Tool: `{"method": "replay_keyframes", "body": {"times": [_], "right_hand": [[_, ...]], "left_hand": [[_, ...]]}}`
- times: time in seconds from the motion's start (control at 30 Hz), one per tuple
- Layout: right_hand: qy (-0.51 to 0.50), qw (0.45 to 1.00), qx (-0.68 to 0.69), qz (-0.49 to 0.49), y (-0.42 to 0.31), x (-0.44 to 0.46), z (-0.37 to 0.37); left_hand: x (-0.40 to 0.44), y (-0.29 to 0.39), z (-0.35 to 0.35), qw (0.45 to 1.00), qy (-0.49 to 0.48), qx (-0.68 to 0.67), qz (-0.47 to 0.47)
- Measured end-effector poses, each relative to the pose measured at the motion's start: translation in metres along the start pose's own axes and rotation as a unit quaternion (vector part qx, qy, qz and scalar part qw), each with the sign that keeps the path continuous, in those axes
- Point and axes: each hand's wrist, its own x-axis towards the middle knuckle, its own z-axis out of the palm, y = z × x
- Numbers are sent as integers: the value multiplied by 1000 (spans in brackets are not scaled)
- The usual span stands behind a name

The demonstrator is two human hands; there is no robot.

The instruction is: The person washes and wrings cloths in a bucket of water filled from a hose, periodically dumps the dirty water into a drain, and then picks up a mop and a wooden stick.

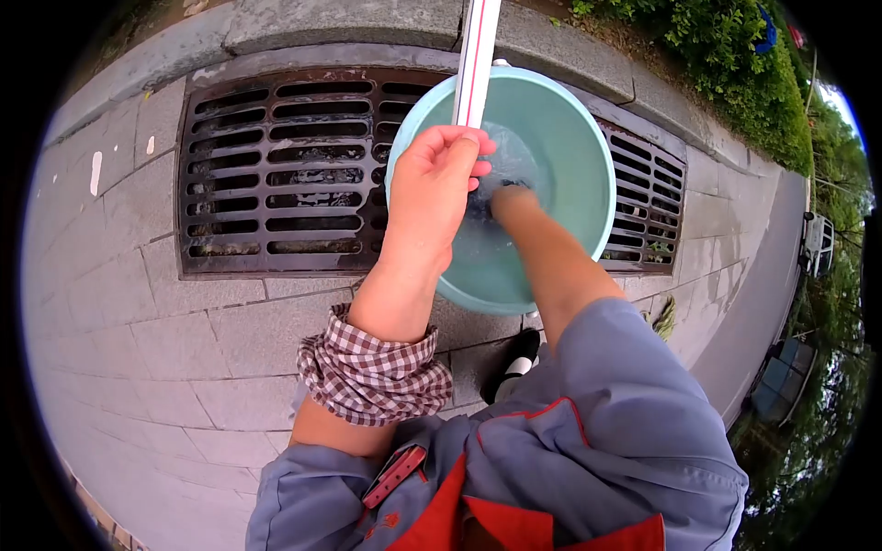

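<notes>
Water point(508, 147) is standing in a pale-green basin point(577, 179) below the left grip point(446, 170), which is holding a red-striped white pole point(478, 69), fingers closed around it. The right grip point(518, 202) is resting in the water, its closure impossible to tell, beside a dark mass point(479, 206). Work is looking unfinished: the dark mass is soaking, not yet lifted out.

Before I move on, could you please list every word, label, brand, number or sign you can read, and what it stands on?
There is no legible text anywhere in this view.
Small red mark on the grey uniform: too small to make out.
White pole: red stripe, no visible lettering.
Green basin and drain grate: no visible lettering.
White vehicle at far right: too small and blurred to read any markings.
</notes>
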Motion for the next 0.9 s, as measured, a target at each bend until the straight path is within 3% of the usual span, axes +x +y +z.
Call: {"method": "replay_keyframes", "body": {"times": [0.07,0.17,0.23,0.33,0.43,0.53,0.57,0.67,0.7,0.8,0.83,0.87,0.9], "right_hand": [[82,994,63,-37,2,-6,-2],[32,994,31,-96,9,-63,-64],[120,959,223,-127,31,-124,-92],[142,862,456,-172,50,-221,-116],[215,772,563,-200,55,-307,-130],[238,683,650,-231,66,-347,-123],[217,660,677,-242,72,-349,-117],[188,503,809,-238,65,-324,-99],[198,467,821,-262,77,-300,-79],[325,573,722,-214,26,-267,-55],[443,682,547,-198,14,-253,-44],[536,753,341,-173,5,-243,-36],[560,748,318,-160,0,-238,-37]], "left_hand": [[0,-27,10,997,5,-8,-73],[5,-69,21,975,56,-45,-212],[8,-76,29,949,113,-89,-281],[21,-84,39,915,174,-176,-320],[40,-112,42,894,137,-255,-341],[48,-115,48,872,19,-426,-242],[48,-112,52,878,-16,-438,-192],[36,-83,53,848,-80,-503,-148],[31,-73,57,848,-59,-503,-156],[27,-74,64,855,-80,-486,-159],[30,-79,71,822,-94,-525,-198],[19,-70,73,829,-85,-504,-227],[20,-78,75,833,-92,-499,-222]]}}
